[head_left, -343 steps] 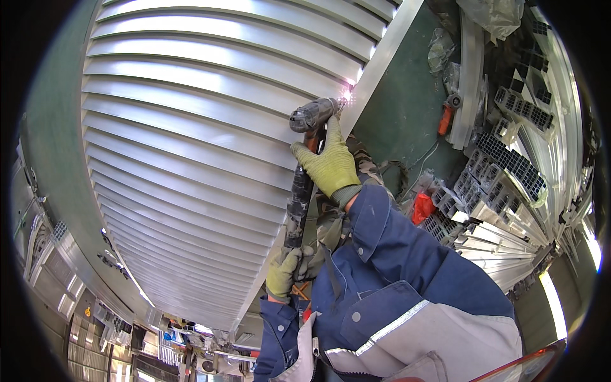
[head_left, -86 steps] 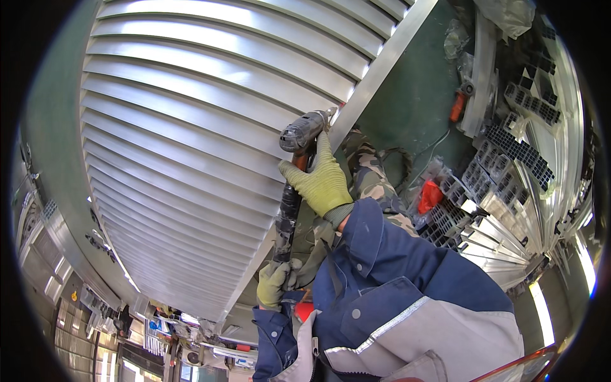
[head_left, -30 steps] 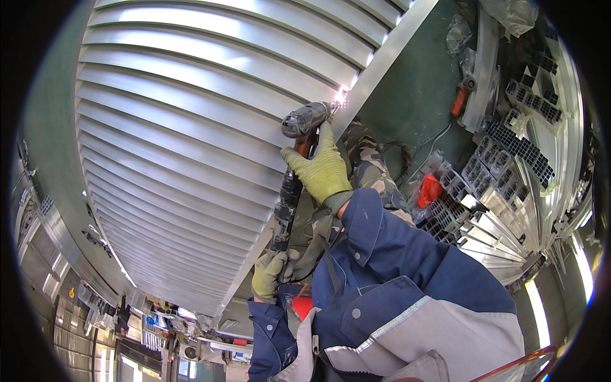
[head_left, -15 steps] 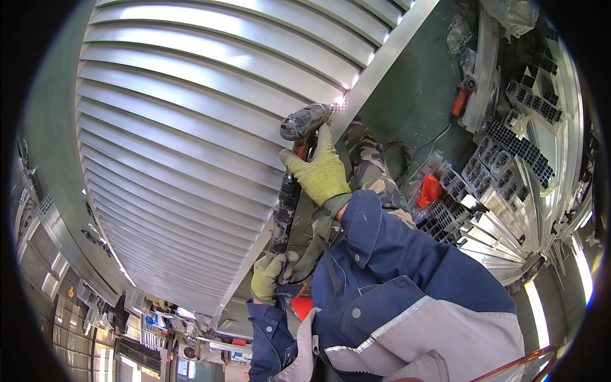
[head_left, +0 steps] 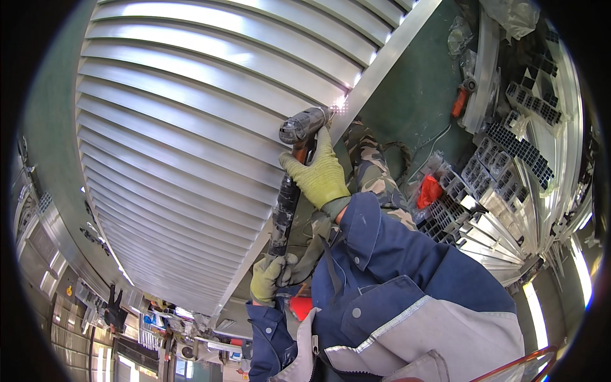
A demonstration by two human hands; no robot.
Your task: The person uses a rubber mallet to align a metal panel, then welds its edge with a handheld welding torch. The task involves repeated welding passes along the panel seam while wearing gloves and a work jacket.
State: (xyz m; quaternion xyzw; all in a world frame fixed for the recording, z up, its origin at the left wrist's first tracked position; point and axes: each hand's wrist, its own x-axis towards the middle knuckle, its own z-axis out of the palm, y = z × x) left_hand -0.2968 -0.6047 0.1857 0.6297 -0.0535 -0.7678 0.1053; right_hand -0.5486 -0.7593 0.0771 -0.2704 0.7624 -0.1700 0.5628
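My right hand (head_left: 320, 173), in a yellow-green glove, is wrapped around the grip of a black and orange cordless drill (head_left: 283, 213). The drill lies over the edge of a large silver louvred panel (head_left: 184, 121), its nose pointing up and right at the side rail (head_left: 369, 79). A bright glow by the nose hides the tip and whatever it touches. My left hand (head_left: 270, 278), gloved too, is closed at the drill's lower end, with the fingers curled against it.
To the right, bundles of metal profiles (head_left: 519, 153) lie beside a red-orange grinder-like tool (head_left: 459, 102) and a crumpled red piece (head_left: 429, 191). Clear plastic wrap (head_left: 512, 16) is at the top right. A person in dark clothes (head_left: 114, 313) stands far off at the lower left.
My hands and the drill have hardly moved. In the far lower left, the person in dark clothes shows more fully.
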